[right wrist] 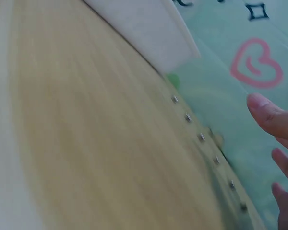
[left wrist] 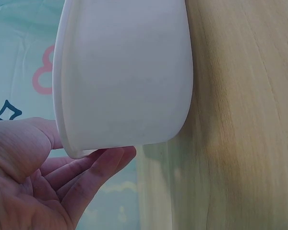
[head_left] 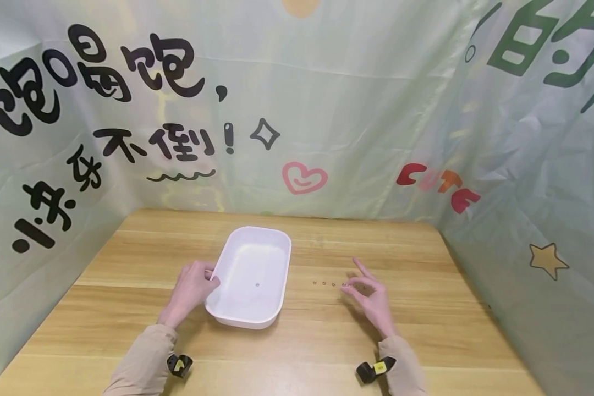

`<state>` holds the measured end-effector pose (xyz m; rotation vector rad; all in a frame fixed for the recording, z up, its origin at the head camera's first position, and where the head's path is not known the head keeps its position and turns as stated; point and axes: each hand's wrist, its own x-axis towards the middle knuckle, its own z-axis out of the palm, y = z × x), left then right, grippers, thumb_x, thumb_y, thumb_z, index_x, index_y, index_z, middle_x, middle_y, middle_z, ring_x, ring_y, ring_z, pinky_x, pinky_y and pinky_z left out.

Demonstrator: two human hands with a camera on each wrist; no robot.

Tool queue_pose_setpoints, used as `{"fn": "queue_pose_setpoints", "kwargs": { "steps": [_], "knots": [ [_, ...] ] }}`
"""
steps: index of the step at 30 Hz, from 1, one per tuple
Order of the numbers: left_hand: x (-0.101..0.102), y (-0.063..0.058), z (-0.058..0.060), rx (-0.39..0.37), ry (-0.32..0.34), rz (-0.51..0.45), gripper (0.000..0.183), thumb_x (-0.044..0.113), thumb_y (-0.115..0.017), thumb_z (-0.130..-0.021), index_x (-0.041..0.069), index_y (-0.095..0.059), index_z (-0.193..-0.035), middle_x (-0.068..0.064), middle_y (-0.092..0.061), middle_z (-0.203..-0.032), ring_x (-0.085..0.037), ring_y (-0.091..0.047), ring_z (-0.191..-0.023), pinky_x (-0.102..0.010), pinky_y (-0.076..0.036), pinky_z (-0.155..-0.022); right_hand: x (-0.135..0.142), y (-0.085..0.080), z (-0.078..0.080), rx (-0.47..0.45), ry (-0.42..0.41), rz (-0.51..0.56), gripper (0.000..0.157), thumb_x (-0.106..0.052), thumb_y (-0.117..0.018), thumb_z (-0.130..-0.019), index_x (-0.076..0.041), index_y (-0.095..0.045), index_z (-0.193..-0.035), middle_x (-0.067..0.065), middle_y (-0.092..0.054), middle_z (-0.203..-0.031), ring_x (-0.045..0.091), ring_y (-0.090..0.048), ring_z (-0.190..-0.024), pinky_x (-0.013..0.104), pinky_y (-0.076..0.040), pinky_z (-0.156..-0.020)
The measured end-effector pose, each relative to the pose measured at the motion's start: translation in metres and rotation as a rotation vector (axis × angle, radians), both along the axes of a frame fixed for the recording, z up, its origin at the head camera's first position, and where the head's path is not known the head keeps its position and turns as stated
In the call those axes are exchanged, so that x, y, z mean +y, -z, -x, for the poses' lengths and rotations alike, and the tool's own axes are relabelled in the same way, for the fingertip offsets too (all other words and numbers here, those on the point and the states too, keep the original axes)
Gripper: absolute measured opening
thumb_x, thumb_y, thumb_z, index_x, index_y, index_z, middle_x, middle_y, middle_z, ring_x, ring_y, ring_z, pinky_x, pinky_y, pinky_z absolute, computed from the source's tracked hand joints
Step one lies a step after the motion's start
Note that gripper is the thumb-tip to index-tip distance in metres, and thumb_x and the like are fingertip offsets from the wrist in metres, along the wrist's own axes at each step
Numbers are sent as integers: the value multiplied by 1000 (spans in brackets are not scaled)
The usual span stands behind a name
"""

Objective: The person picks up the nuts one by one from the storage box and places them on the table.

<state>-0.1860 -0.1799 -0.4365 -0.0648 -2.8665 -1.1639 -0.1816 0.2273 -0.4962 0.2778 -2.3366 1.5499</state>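
Observation:
A white plastic tub (head_left: pixel 249 258) stands on the wooden table, left of the middle. One tiny metal piece (head_left: pixel 257 285) lies on its floor. My left hand (head_left: pixel 192 290) grips the tub's left rim, thumb above and fingers curled beneath the lip, as the left wrist view shows. To the right of the tub runs a row of tiny shiny metal pieces (right wrist: pixel 201 137), too small to name exactly. Over the row's right part hovers my right hand (head_left: pixel 371 302), thumb and a bent finger near each other, another finger extended. Nothing held shows in it.
The wooden table (head_left: pixel 297 357) reaches back to a pale printed cloth (head_left: pixel 356 110) that hangs behind it and along both sides. Black wrist cameras (head_left: pixel 180 365) sit at both cuffs, low over the tabletop.

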Motion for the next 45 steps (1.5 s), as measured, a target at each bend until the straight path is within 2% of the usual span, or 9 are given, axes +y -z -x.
{"fn": "queue_pose_setpoints", "kwargs": {
  "steps": [6,10,12,15,17,20,22,29,45],
  "knots": [
    [0,-2,0,2,5,-3,33,1,-60,-82,-7,-72,-112,-27,-76,-98,-30,-75,-84,-36,-61,-69,29,4,-5,-36,27,-14,17,-6,-80,-78,2,-74,-92,17,-48,-153,44,-39,-144,68,-20,-119],
    [1,-3,-1,3,12,-5,33,0,-60,-82,-7,-72,-112,-27,-75,-97,-31,-75,-84,-37,-61,-69,43,6,-6,-45,88,-35,18,-6,-80,-79,3,-73,-93,18,-48,-153,42,-39,-144,60,-23,-121],
    [1,-3,-2,4,13,-2,33,0,-60,-82,-7,-72,-111,-27,-76,-97,-31,-75,-84,-37,-61,-69,49,8,-6,-36,110,-53,17,-5,-80,-79,3,-73,-92,19,-48,-153,44,-37,-145,41,-28,-124],
    [1,-2,-1,0,9,-1,33,0,-60,-82,-7,-72,-111,-27,-75,-98,-31,-75,-84,-37,-61,-70,57,13,-3,-32,117,-93,15,-7,-79,-81,1,-75,-91,20,-47,-154,44,-34,-147,12,-31,-114],
    [0,-2,-1,-1,4,3,33,1,-60,-82,-7,-72,-112,-27,-75,-98,-32,-75,-85,-38,-61,-70,60,16,0,-12,100,-124,14,-7,-80,-80,1,-75,-90,24,-46,-154,49,-31,-147,15,-27,-119],
    [0,-2,-2,-3,5,6,33,1,-60,-82,-8,-71,-112,-27,-76,-98,-31,-75,-84,-38,-61,-70,62,19,5,6,89,-170,13,-9,-81,-78,-1,-76,-88,27,-46,-152,53,-29,-147,52,-16,-128],
    [1,-2,-2,-2,6,4,33,1,-60,-82,-7,-72,-112,-26,-76,-97,-30,-74,-83,-37,-60,-69,62,19,7,28,93,-189,12,-7,-82,-76,-1,-76,-85,31,-46,-150,56,-28,-145,74,-8,-118],
    [1,-1,-3,-8,4,-10,33,1,-60,-83,-7,-71,-113,-26,-76,-97,-29,-75,-83,-34,-61,-68,64,19,9,17,125,-258,12,-7,-80,-79,1,-77,-86,33,-45,-149,58,-25,-145,75,-6,-117],
    [1,-2,-3,-5,12,-11,34,1,-60,-83,-8,-70,-114,-27,-76,-97,-29,-75,-82,-34,-60,-66,66,14,8,-124,141,-317,23,-14,-75,-85,3,-75,-101,30,-36,-156,53,-14,-151,67,1,-123]
  ]
}}
